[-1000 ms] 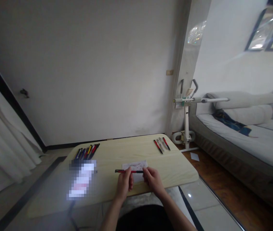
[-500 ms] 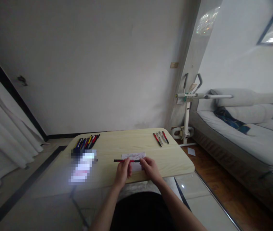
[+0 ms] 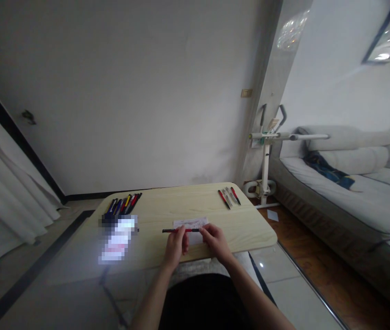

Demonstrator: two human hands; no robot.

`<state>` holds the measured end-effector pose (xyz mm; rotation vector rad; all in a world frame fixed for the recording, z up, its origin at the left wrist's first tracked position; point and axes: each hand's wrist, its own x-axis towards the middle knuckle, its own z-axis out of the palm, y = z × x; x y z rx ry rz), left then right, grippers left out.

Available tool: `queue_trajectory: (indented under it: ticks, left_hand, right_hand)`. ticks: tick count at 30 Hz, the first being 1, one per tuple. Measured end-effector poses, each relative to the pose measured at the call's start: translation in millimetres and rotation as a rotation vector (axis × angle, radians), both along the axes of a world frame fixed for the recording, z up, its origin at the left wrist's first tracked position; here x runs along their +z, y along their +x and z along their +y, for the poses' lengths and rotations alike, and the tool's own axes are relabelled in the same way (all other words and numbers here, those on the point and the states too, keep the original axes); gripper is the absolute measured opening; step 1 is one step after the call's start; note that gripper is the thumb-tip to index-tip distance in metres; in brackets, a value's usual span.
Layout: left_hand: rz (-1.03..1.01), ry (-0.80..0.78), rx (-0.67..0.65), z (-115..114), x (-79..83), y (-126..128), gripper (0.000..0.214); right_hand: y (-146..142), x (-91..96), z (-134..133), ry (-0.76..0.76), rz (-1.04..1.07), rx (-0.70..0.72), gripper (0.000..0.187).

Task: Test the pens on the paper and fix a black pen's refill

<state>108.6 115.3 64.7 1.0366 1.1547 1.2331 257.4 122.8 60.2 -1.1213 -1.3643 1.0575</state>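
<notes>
A red pen with a black tip lies level between my two hands, just above the near edge of a pale wooden table. My left hand pinches its middle. My right hand grips its right end, fingers closed. Under the pen and behind my hands lies a small white slip of paper with faint markings.
A row of several coloured pens lies at the table's far left, above a blurred-out patch. Three pens lie at the far right. A sofa and a white exercise bike stand to the right, curtains to the left.
Both hands keep hold of the red pen in the same pose. The camera has tilted, so the table and hands sit a little higher in the picture.
</notes>
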Motion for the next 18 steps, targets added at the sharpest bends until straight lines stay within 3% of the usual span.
queue_trajectory:
  ticks: [18]
  left_hand:
    - [-0.023, -0.015, 0.007, -0.2, -1.0, 0.4, 0.042]
  right_hand:
    - [0.2, -2.7, 0.1, -0.078, 0.191, 0.072, 0.027]
